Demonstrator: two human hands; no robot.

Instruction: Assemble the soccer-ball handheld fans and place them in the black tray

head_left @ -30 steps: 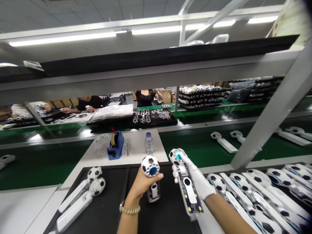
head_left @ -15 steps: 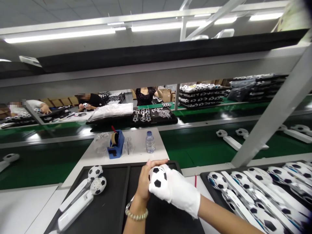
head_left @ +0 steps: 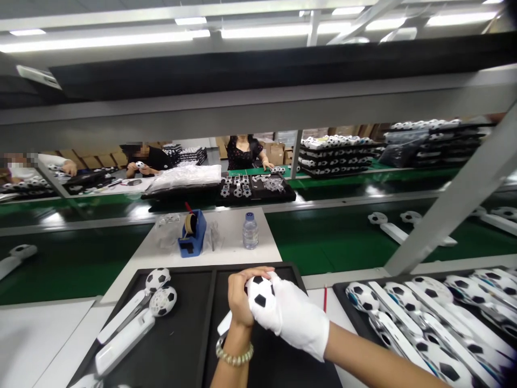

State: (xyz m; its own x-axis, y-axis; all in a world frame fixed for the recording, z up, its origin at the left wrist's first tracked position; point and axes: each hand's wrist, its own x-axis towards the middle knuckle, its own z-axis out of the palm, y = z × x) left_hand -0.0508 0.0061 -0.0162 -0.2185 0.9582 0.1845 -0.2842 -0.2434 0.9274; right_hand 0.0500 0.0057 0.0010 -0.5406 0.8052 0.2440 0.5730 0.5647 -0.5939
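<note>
My hands: both met over the middle of the black tray (head_left: 210, 323), near its far edge, clasped round one football-headed handheld fan (head_left: 260, 293).
Left hand (head_left: 239, 296): bare, with a bead bracelet at the wrist; its fingers were curled tight round the left side of the ball head.
Right hand (head_left: 293, 318): in a white glove; its fingers were closed over the right side and body of the same fan.
What had changed: a second before, I held two separate halves apart, one in each hand, blue centres showing; now they were pressed together as one piece, with only black-and-white ball panels visible. I judge the halves were being snapped shut.
Fan's direction: ball head up and away from me; the white handle end (head_left: 224, 323) poked out below my left hand, so the long axis ran toward me and leftward.
Left part of the tray: two finished fans (head_left: 133, 318) lay side by side, heads toward the far edge.
Right of me: a second tray (head_left: 343, 291) packed with rows of the same fans.
Beyond the tray: a grey desk with a blue tape dispenser (head_left: 190, 236) and a water bottle (head_left: 250, 230).
Further: a green conveyor belt (head_left: 331, 242) carrying fans.
Far side: other people worked at their stations.
</note>
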